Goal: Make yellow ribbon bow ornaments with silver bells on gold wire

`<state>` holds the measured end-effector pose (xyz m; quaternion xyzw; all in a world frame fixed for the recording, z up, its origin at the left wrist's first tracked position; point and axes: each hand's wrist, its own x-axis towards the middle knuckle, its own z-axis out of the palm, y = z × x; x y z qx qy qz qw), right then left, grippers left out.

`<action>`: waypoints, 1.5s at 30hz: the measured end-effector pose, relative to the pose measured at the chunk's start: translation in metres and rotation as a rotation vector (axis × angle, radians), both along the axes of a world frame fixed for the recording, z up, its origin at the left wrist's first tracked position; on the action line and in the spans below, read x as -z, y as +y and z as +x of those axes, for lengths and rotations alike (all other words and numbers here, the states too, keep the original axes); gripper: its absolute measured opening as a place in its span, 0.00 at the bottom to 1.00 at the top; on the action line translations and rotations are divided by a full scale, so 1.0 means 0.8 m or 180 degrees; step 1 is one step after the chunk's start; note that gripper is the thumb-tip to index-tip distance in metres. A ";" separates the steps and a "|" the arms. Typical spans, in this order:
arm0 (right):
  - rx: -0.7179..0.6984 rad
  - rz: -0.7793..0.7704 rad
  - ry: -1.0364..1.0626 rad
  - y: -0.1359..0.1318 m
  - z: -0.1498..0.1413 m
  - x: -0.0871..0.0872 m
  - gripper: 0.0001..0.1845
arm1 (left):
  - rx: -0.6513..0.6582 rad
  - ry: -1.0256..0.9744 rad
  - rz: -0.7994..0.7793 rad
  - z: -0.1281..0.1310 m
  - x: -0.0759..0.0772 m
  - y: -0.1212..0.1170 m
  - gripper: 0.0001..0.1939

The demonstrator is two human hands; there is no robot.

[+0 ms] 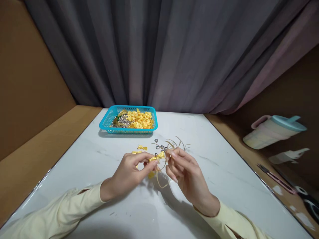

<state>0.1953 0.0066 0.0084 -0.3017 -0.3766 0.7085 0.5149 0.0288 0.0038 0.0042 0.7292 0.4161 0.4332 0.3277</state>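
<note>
Left fingers (147, 171) pinch a yellow bow (153, 159), a thin gold cord (161, 188) looping below. Right fingers (183, 160) close together at its right end; whether they grip anything, I cannot tell. Just beyond both lie silver beads (158, 147) on the surface (196, 132); farther, leftward, a blue basket (127, 131).

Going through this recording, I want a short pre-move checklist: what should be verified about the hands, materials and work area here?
1. Left hand has hold of a yellow bow: ok, at the fingertips.
2. Right hand grips the gold cord: cannot tell, fingertips hide it.
3. Cord lies straight: not ok, a loop hangs below the hands.
4. Loose silver pieces near the hands: ok, just beyond them.
5. Blue basket holds more bows: ok.
6. Pink-handled tool off the white table: ok.
</note>
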 end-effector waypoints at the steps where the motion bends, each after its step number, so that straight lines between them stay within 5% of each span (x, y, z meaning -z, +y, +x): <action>1: 0.0103 0.0028 -0.0042 0.000 -0.001 0.000 0.09 | -0.0033 0.0061 0.0130 0.000 0.001 0.000 0.08; 9: 0.0324 0.0190 -0.0526 0.006 -0.006 0.007 0.11 | -0.0263 0.0512 0.1593 0.000 0.015 0.000 0.05; 13: 0.0410 0.0245 -0.0729 0.007 -0.001 0.003 0.12 | -0.0294 0.0540 0.1587 0.000 0.019 0.001 0.04; 18: -0.0508 -0.0460 -0.0427 0.026 0.018 0.007 0.11 | -0.0462 0.0687 0.1672 -0.001 0.026 0.009 0.02; 22: -0.0701 -0.0634 -0.0452 0.039 0.029 0.010 0.10 | -0.0676 0.0748 0.1429 0.002 0.026 0.008 0.03; 26: -0.0405 0.0303 -0.1415 0.029 0.022 0.007 0.13 | -0.0772 0.0667 0.0553 0.006 0.019 0.006 0.06; 30: 0.0354 0.1705 -0.2639 0.009 0.013 0.014 0.06 | -0.0544 0.0282 -0.0549 0.006 0.006 0.011 0.10; 33: 0.0467 0.2371 -0.3221 -0.002 0.009 0.026 0.07 | -0.0350 -0.0051 -0.1044 0.006 -0.003 0.011 0.11; 40: 0.0272 0.2910 -0.3990 -0.004 0.004 0.033 0.16 | -0.0293 0.0043 -0.1274 0.008 -0.008 0.007 0.12; 45: 0.0127 0.2983 -0.4055 -0.001 0.003 0.032 0.13 | -0.0412 0.0182 -0.0948 0.005 -0.003 0.007 0.11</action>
